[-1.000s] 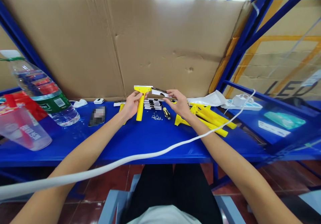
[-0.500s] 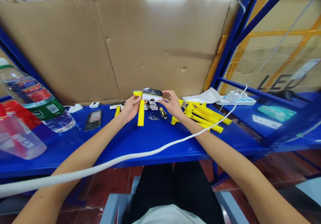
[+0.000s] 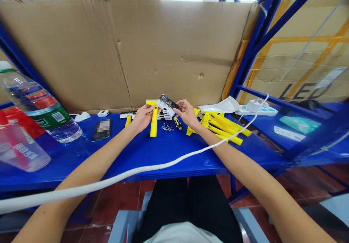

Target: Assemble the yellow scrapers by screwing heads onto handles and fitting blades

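My left hand (image 3: 143, 118) is closed on a yellow T-shaped scraper (image 3: 153, 123), gripping it near its wide head while the handle points down toward me. Between the thumb and fingers of my right hand (image 3: 187, 113) is a flat black and white printed packet (image 3: 167, 104). The packet tilts down to the right, its left end close to the scraper head; whether they touch I cannot tell. Behind and below it lie several similar white and black packets (image 3: 164, 115). A small pile of screws (image 3: 167, 127) and a screwdriver (image 3: 177, 123) lie nearer to me.
Several yellow scraper handles (image 3: 223, 125) are heaped right of my right hand; another yellow handle (image 3: 128, 120) lies at left. A phone (image 3: 101, 129), water bottle (image 3: 49, 110) and plastic cup (image 3: 24, 148) stand left. A white cable (image 3: 163, 166) crosses in front. Cardboard (image 3: 174, 50) walls the back.
The packet in my right hand has turned from nearly level to tilted, its right end now lower, and shows more of the scraper head. My left hand holds the scraper almost unmoved.
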A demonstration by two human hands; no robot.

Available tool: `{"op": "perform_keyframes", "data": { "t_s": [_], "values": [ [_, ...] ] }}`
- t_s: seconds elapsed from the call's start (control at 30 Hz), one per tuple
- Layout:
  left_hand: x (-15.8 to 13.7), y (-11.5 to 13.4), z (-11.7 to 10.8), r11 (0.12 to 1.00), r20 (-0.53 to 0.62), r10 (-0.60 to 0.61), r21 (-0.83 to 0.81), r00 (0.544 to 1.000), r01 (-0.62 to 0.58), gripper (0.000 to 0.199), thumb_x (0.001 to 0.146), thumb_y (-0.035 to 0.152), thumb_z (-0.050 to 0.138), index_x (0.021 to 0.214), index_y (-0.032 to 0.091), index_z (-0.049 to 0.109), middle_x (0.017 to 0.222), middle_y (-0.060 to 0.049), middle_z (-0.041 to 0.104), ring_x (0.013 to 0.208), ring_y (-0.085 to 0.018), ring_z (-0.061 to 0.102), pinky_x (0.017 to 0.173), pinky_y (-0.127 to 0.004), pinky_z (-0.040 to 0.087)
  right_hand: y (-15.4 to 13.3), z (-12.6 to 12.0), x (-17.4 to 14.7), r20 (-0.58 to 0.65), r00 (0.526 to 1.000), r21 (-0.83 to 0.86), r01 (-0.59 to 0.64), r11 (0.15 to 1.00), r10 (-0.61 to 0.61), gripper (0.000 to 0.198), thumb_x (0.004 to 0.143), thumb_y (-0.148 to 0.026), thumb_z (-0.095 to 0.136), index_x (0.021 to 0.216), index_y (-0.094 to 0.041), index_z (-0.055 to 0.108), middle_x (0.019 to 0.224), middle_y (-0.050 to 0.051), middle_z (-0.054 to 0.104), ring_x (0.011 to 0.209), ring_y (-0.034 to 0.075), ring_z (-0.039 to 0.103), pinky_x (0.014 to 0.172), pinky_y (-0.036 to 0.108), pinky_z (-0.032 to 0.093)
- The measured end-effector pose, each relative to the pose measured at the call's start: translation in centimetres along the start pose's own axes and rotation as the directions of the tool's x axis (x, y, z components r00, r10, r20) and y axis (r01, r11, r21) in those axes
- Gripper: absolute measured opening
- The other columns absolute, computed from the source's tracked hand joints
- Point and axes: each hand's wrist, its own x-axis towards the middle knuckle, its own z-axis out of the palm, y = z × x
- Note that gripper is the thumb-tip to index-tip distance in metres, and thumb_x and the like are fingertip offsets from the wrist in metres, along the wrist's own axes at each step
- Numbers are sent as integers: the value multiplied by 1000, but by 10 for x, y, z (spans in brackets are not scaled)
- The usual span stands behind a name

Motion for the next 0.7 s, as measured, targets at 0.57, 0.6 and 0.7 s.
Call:
{"op": "perform_keyframes", "data": {
  "t_s": [0.57, 0.6, 0.7],
  "values": [
    [6, -15, -8, 999, 29, -46, 19, 999, 45, 16, 90, 4, 76, 101, 14, 71, 99, -10, 81, 83, -19, 79, 90, -35, 66, -6, 7, -10, 150, 988, -173, 73, 982, -46, 44, 87, -51, 82, 110, -25, 55, 112, 6, 70, 98, 23, 70, 87, 40, 62],
    [5, -15, -8, 999, 31, -45, 18, 999, 45, 15, 90, 4, 76, 100, 13, 71, 97, -9, 81, 81, -18, 78, 88, -33, 66, -7, 7, -10, 138, 988, -208, 98, 973, -70, 46, 85, -52, 84, 108, -25, 55, 111, 6, 70, 99, 24, 69, 89, 40, 61],
    [4, -15, -6, 999, 32, -42, 14, 999, 42, 14, 90, 5, 79, 97, 13, 72, 92, -7, 80, 76, -15, 75, 81, -28, 63, -8, 5, -10, 132, 984, -344, 158, 926, -119, 53, 79, -53, 93, 105, -25, 56, 111, 7, 69, 104, 27, 67, 98, 44, 58]
  ]
}}
